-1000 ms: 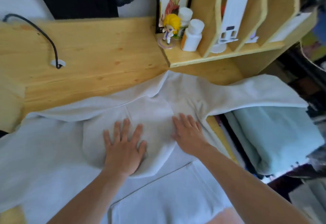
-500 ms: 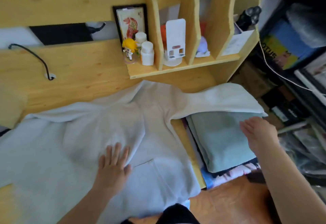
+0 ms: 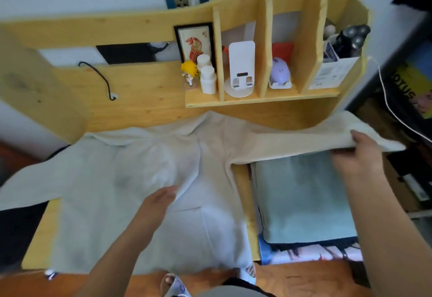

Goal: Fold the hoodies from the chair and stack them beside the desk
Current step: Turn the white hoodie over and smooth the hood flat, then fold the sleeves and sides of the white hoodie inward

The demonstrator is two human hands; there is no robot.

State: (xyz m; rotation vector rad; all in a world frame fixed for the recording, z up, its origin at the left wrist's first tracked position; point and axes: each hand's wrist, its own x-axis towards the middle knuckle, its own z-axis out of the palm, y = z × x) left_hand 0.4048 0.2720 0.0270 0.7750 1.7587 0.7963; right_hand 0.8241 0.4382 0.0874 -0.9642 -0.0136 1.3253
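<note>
A white hoodie lies spread flat over the wooden desk, front pocket toward me. Its right sleeve stretches past the desk's right edge. My right hand grips that sleeve near the cuff, fingers curled under the cloth. With straight fingers, my left hand rests on the hoodie's chest. Below the sleeve, beside the desk, sits a folded pale green hoodie on top of a stack.
A wooden shelf unit at the desk's back holds a figurine, white bottles, a white stand and a shaver. A black cable runs into the back panel. Boxes and books crowd the right side. My slippered feet show at the bottom.
My right hand left the hoodie's chest, reached right over the folded stack and took hold of the right sleeve. My left hand slid a little lower and stays on the chest.
</note>
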